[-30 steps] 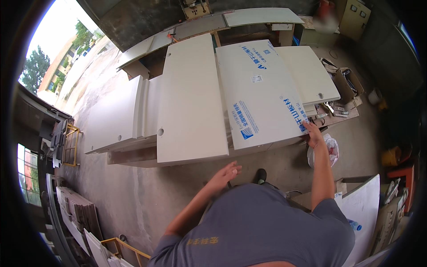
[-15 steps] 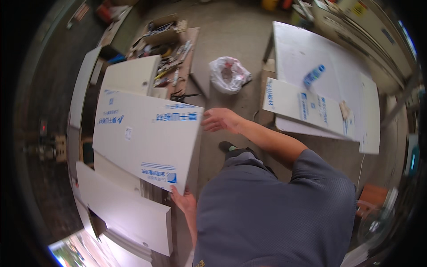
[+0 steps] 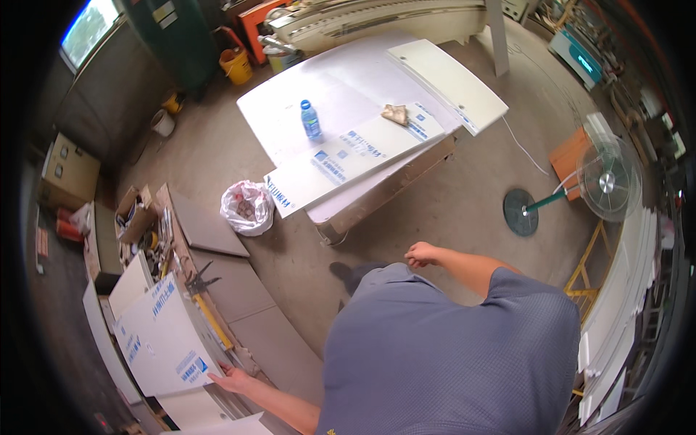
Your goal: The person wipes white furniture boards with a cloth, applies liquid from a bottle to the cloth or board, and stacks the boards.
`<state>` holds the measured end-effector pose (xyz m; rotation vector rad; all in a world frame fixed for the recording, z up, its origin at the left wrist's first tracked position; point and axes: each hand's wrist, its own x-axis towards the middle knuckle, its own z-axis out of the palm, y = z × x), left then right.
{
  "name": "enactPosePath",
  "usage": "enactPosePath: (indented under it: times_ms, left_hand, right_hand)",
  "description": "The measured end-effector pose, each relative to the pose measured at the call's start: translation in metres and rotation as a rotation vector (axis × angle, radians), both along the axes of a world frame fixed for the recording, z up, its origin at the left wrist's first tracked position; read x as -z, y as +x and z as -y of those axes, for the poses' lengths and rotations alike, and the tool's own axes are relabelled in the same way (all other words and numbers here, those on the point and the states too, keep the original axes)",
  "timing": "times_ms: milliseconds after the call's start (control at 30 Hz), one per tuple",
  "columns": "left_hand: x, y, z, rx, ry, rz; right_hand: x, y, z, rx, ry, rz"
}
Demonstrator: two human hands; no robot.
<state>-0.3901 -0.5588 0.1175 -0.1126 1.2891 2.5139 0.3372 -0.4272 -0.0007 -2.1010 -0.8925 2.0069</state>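
My left hand grips the near corner of a white panel with blue print, its thumb on top and its fingers at the edge. The panel lies at the lower left over other white boards. Away from the panel, my right hand hangs in the air over the floor beside my body. Its fingers are curled in, and nothing shows in them. Ahead on a white-topped table is a second white panel with blue print, and a crumpled brown piece lies on it.
A blue-labelled bottle stands on the table, near a plain white panel. A lined waste bin stands left of the table. On the left bench is a black-handled tool. To the right are a standing fan and leaning white boards.
The view has turned to the right, toward the table. My right hand has moved away from the panel's edge to the right, its fingers now curled. My left hand remains at the panel's corner.
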Motion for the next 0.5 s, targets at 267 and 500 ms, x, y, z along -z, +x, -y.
enactPosePath:
  times_ms: [267,500]
  left_hand:
    - [0.018,0.111,-0.029,0.118,-0.148,0.007]
    - [-0.009,-0.005,-0.029,-0.248,-0.010,-0.123]
  right_hand:
    - [0.032,0.110,-0.061,-0.086,0.599,0.611]
    - [-0.012,0.181,-0.252,-0.308,0.744,0.284]
